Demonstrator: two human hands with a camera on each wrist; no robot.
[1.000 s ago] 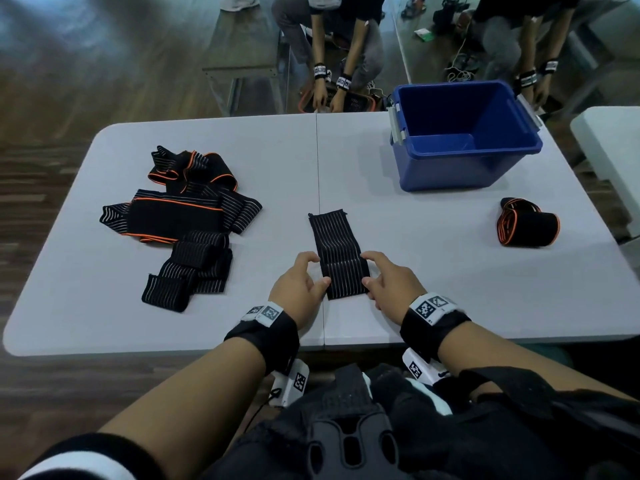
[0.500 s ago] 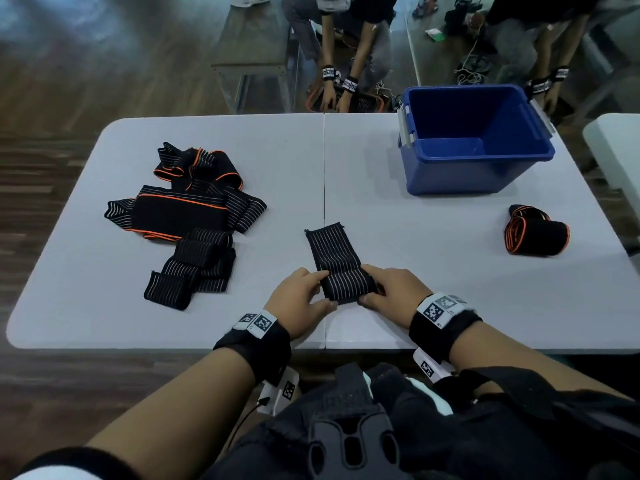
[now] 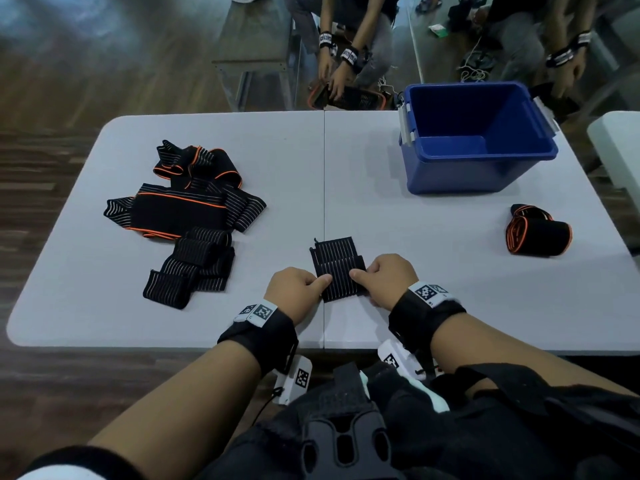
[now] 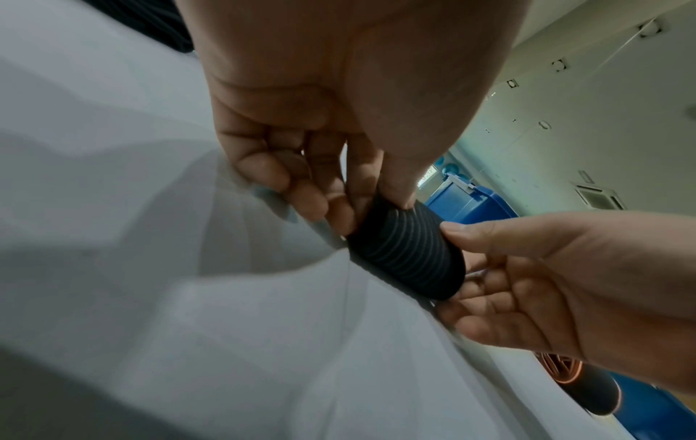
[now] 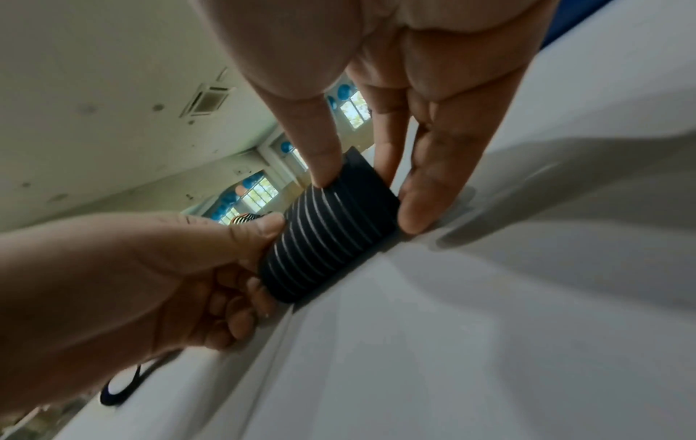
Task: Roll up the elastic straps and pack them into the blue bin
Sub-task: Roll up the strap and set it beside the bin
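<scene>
Rolling in hand. Left hand [image 3: 296, 287] and right hand [image 3: 388, 277] each pinch an end of the striped strap [image 3: 337, 268] on the worktop [image 3: 415, 237]; a short tail lies unrolled. Next: finish rolling, carry to blue bin [image 3: 478, 174].

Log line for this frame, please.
phase: rolling | left hand and right hand: pinch striped strap, partly rolled | blue bin: empty | rolled strap: on table
</scene>
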